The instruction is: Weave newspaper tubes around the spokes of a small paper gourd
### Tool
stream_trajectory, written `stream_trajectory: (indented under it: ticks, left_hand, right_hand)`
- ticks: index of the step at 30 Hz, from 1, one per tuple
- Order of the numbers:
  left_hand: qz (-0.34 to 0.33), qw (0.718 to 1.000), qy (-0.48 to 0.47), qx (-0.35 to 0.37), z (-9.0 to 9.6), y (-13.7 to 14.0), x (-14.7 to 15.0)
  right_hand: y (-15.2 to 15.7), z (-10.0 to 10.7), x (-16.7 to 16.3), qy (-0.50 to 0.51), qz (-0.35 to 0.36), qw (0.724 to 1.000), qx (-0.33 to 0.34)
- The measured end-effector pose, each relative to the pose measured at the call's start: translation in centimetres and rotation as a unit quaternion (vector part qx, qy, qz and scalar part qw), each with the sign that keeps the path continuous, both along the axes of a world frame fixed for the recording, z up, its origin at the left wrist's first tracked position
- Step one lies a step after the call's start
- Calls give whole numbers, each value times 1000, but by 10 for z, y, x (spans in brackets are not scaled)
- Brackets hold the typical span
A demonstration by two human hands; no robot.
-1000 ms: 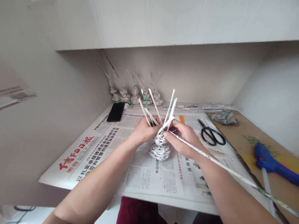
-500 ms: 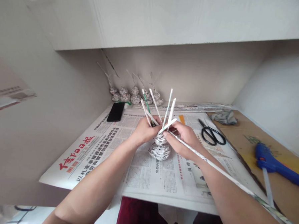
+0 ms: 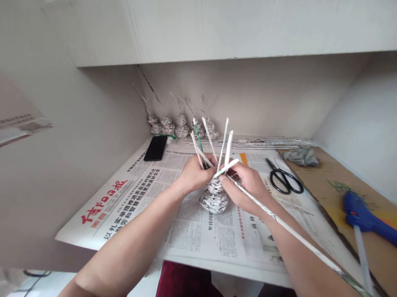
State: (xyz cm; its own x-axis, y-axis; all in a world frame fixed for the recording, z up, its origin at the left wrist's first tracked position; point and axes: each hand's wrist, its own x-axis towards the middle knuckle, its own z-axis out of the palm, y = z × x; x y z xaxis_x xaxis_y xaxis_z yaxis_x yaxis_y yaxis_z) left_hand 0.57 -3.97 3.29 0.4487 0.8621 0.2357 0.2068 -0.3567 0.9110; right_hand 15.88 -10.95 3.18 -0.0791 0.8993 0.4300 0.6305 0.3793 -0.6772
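Note:
A woven paper gourd (image 3: pixel 214 201) with a narrow waist stands upright on the newspaper (image 3: pixel 194 237), several paper sticks (image 3: pixel 224 139) rising from its top. Closed round the upper left of its weave is my left hand (image 3: pixel 199 171), thumb at the rim. On the opposite side my right hand (image 3: pixel 245 184) pinches the upper rim and a long paper strip (image 3: pixel 290 231), which trails over my right forearm to the lower right. Both hands touch the gourd near its top, and some fingertips are hidden behind it.
Several finished-looking woven gourds (image 3: pixel 182 127) line the back wall beside a black phone (image 3: pixel 155 148). Long paper sticks (image 3: pixel 268 142) lie along the back. To the right are black scissors (image 3: pixel 285 179), a grey cloth (image 3: pixel 302 156) and a blue glue gun (image 3: pixel 364 215) on cardboard (image 3: pixel 333 173).
The whole view has shifted slightly, so things appear a little further right. Both hands keep nearly the same grip on the gourd and strip.

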Motion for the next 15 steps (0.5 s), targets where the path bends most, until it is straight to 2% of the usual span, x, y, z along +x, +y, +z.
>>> stream_trajectory:
  ticks: [15]
  left_hand:
    - [-5, 1000, 7, 7, 1, 0, 0]
  right_hand:
    - [-1, -1, -1, 3, -3, 1000, 3]
